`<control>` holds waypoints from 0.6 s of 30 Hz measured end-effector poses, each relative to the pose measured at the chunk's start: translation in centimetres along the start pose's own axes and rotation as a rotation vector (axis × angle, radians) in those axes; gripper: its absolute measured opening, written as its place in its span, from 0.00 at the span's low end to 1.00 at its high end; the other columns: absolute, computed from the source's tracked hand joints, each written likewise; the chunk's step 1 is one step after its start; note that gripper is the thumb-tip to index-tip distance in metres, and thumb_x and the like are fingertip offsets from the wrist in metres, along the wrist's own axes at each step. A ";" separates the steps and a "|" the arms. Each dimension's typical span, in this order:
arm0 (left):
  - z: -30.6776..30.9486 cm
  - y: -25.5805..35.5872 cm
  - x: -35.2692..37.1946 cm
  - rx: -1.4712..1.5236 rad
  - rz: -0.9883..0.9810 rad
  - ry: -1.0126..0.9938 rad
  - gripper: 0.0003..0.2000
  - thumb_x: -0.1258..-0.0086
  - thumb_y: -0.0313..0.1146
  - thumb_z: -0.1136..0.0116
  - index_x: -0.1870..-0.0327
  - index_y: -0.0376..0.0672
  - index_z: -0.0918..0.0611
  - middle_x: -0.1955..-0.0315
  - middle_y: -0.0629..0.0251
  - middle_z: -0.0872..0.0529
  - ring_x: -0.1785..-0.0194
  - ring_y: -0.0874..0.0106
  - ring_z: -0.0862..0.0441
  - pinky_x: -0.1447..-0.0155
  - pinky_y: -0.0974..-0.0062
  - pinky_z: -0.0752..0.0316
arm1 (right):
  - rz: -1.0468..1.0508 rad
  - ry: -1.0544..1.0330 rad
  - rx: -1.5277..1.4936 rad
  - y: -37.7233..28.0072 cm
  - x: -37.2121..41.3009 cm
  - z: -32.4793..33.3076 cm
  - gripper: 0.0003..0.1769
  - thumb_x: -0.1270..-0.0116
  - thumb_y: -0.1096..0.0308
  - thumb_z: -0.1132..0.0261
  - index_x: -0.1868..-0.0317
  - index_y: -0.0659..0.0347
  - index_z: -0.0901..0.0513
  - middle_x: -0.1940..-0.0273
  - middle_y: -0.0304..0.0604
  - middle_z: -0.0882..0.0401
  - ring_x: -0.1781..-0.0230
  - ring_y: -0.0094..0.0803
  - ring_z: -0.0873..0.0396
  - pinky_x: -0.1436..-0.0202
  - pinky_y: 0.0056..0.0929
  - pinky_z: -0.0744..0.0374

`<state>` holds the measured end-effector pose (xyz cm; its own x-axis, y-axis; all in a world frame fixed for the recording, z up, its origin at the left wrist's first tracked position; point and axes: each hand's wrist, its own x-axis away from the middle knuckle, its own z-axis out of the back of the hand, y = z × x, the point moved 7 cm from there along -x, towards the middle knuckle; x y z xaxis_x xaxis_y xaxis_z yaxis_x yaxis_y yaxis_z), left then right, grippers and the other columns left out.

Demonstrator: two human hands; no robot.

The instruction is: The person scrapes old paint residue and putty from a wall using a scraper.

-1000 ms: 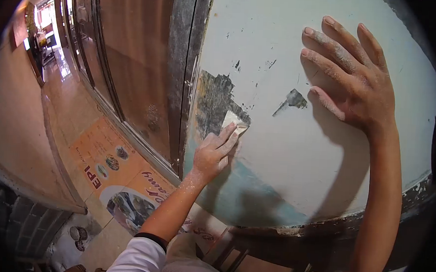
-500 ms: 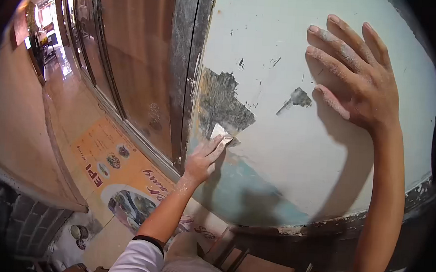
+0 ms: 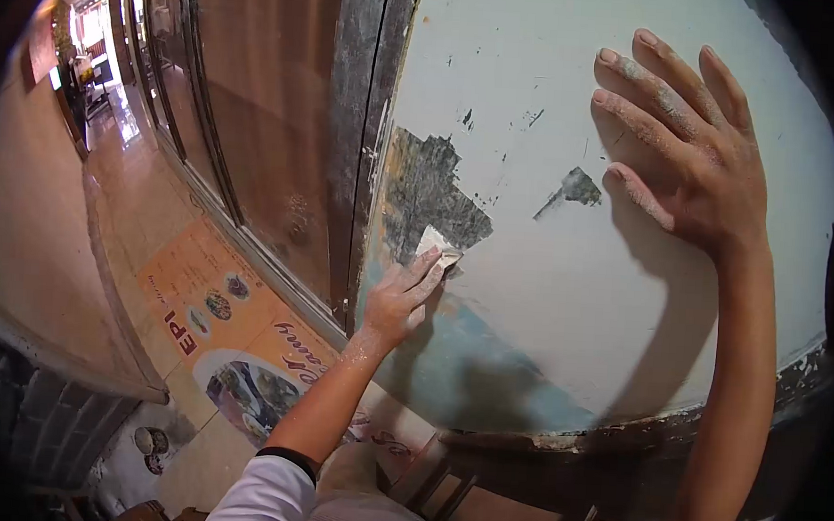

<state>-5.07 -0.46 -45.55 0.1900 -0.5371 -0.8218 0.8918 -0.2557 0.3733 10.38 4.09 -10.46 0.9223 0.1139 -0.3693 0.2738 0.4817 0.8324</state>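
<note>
Between the fingers of my left hand (image 3: 396, 305) is a whitish folded piece of sandpaper (image 3: 433, 242), pressed against a painted panel (image 3: 547, 296). It lies at the lower edge of a dark bare patch (image 3: 435, 191), where the pale paint is gone. Fingers spread, my right hand (image 3: 700, 167) rests on the upper right of the same panel and holds nothing. Pale dust covers the fingers of both hands. A smaller bare patch (image 3: 581, 187) lies between the two hands, and bluish-green paint (image 3: 487, 359) shows lower down.
A dark wooden frame (image 3: 352, 153) borders the panel on the left, beside sliding glass doors (image 3: 255, 110). An orange printed banner (image 3: 194, 291) lies on the tiled floor. Dark wooden bars (image 3: 456, 500) stand below me. A small container (image 3: 150, 442) sits near the grey block wall (image 3: 59, 430).
My left hand has slid slightly right and up along the panel with the sandpaper. My right hand stays in place on the panel; the whole view has shifted a little.
</note>
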 end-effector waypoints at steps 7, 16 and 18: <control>-0.2 0.2 -0.4 -0.010 -0.003 0.027 0.32 0.48 0.22 0.39 0.35 0.48 0.16 0.27 0.65 0.22 0.52 0.60 0.15 0.49 0.68 0.20 | -0.021 -0.010 0.001 -0.1 0.1 -0.1 0.36 0.47 0.52 0.25 0.33 0.32 0.18 0.25 0.22 0.27 0.19 0.30 0.38 0.11 0.47 0.50; 0.1 1.0 -1.8 0.034 -0.041 0.070 0.33 0.48 0.22 0.38 0.34 0.49 0.16 0.27 0.68 0.22 0.54 0.59 0.16 0.48 0.65 0.19 | -0.004 -0.005 -0.001 0.0 0.1 -0.3 0.34 0.45 0.49 0.25 0.34 0.33 0.18 0.25 0.23 0.27 0.19 0.29 0.38 0.11 0.47 0.50; 0.1 1.0 -2.0 0.027 -0.031 0.037 0.33 0.48 0.23 0.38 0.34 0.49 0.16 0.27 0.68 0.22 0.54 0.58 0.17 0.47 0.65 0.19 | 0.001 0.014 -0.009 -0.1 0.2 -0.2 0.35 0.46 0.50 0.24 0.34 0.32 0.18 0.25 0.22 0.27 0.19 0.29 0.38 0.11 0.47 0.49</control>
<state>-4.59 0.25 -43.49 0.1779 -0.4985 -0.8484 0.8863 -0.2934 0.3582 10.47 4.22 -10.64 0.9185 0.1266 -0.3747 0.2708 0.4890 0.8291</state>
